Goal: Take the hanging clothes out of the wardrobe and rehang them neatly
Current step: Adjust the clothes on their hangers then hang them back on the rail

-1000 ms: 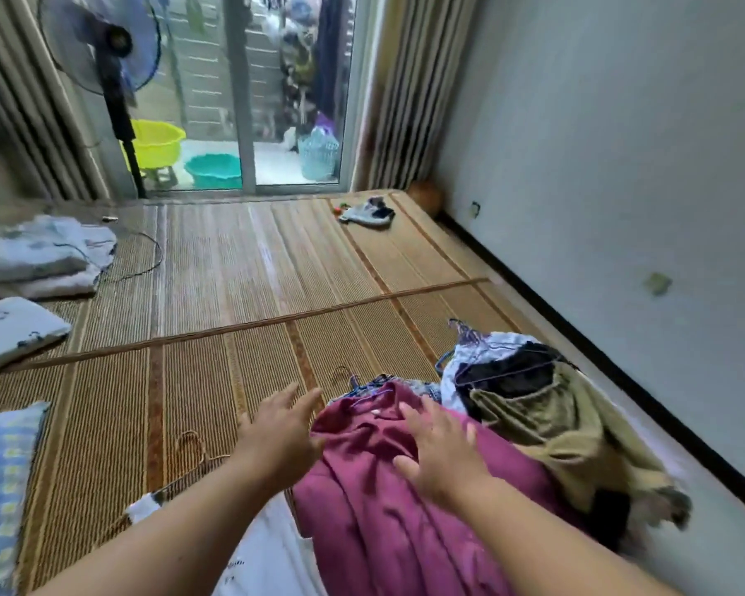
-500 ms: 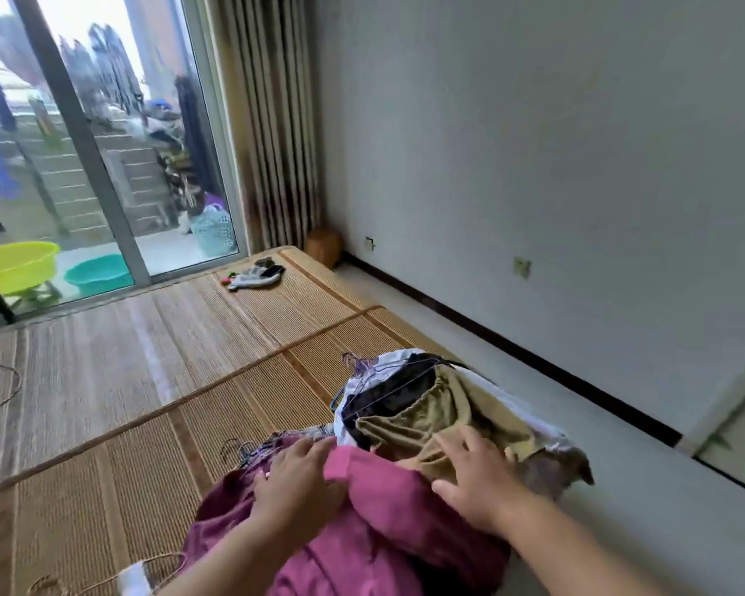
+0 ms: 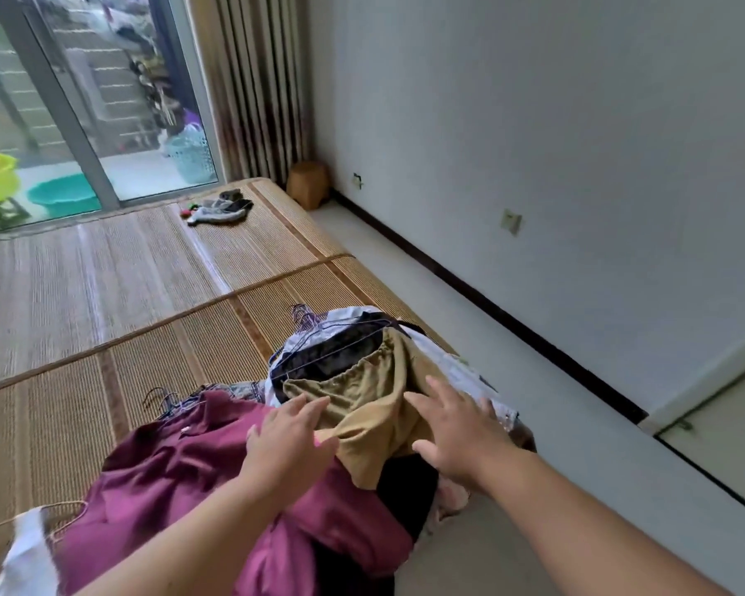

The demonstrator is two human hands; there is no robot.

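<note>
A heap of clothes on wire hangers lies at the right edge of the woven mat. Nearest me is a maroon garment. Beyond it lie an olive-tan garment, a black one and a white one, with hanger hooks sticking out at the far end. My left hand rests flat where the maroon and olive cloth meet, fingers spread. My right hand lies spread on the right side of the olive garment. Neither hand grips anything.
A white wall with a dark baseboard runs along the right, with a strip of pale floor beside the mat. A small bundle of cloth lies far up the mat. A wooden stool, curtain and glass door stand beyond.
My view has swung right, off the fan and bedding toward the wall. Both hands have slid from the maroon garment forward onto the olive one, and the fingers have spread out.
</note>
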